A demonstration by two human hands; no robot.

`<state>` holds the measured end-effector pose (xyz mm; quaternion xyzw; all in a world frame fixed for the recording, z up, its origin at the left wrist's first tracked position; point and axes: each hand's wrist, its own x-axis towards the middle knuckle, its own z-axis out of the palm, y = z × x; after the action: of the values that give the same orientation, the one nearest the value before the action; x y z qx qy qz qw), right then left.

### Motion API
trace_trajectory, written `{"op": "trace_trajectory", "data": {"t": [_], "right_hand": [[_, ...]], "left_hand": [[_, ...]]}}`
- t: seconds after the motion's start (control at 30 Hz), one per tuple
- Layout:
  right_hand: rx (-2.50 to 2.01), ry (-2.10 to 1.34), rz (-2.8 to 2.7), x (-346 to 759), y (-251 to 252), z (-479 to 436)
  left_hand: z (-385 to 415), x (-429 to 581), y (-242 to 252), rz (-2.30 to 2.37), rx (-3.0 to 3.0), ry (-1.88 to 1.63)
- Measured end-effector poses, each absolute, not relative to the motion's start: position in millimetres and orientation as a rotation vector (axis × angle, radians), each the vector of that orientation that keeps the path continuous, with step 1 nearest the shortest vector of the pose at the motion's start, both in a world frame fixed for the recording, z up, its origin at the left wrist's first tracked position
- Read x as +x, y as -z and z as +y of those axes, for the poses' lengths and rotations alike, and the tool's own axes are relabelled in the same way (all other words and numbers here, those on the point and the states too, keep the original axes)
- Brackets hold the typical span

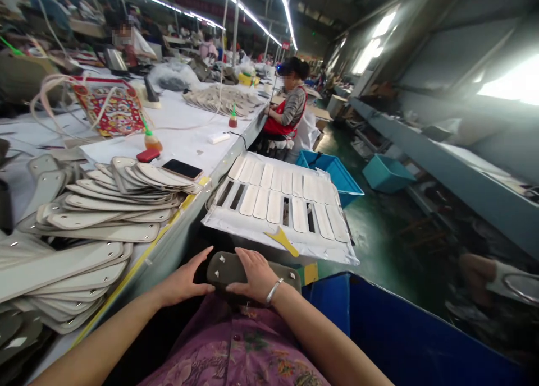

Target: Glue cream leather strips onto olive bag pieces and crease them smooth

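Observation:
A stack of dark olive, round-ended strap pieces (219, 271) lies in front of my body, with small white or metallic bits near its ends. My right hand (255, 276), wearing a silver bracelet (274, 292), grips it from above, thumb toward me and fingers over the far edge. At its left end is my left hand (189, 279), thumb and forefinger spread apart; whether the thumb tip touches the stack I cannot tell. Beyond my hands, a white-covered rack (269, 240) bears rows of pale round-ended strips (300, 215) and a yellow forked tool (283, 241).
Piles of pale strap pieces (105, 217) cover the table's near end at left, beside a phone (182, 169), a red object (148, 155) and a glue bottle (151, 142). A dark blue bin (400, 318) stands at right, lighter blue bins (357, 191) farther off. A co-worker (290, 105) sits ahead.

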<state>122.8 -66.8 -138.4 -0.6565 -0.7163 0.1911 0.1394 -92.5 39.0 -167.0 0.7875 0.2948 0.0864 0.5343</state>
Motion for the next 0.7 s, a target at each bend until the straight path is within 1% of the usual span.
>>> {"op": "trace_trajectory", "data": {"t": [0.1, 0.23, 0.3, 0.4, 0.5, 0.6, 0.7], "right_hand": [[-2.067, -0.627, -2.036, 166.1, 134.6, -99.7], [-2.18, -0.664, -1.982, 204.9, 138.5, -138.3], [-2.177, -0.612, -1.966, 210.8, 145.2, -145.2], [-2.156, -0.548, -1.932, 209.6, 154.1, -145.1], [-2.094, -0.562, -1.876, 207.8, 153.9, -148.0], [-1.969, -0.715, -1.71, 211.6, 153.5, -160.6], [-1.798, -0.918, -1.2, 216.8, 170.6, -176.0]], "left_hand": [[49.5, -68.0, 148.6, 0.564, 2.43, -0.017], [46.2, -25.0, 140.7, 0.274, 2.772, 0.313], [42.6, -12.2, 143.8, 0.197, 2.839, 0.335], [40.0, -9.6, 148.2, 0.186, 2.877, 0.275], [35.4, -15.6, 148.5, 0.215, 2.867, 0.278], [21.6, -8.6, 149.0, 0.337, 2.865, 0.373], [-4.8, 21.4, 148.8, 0.401, 2.849, 0.396]]}}
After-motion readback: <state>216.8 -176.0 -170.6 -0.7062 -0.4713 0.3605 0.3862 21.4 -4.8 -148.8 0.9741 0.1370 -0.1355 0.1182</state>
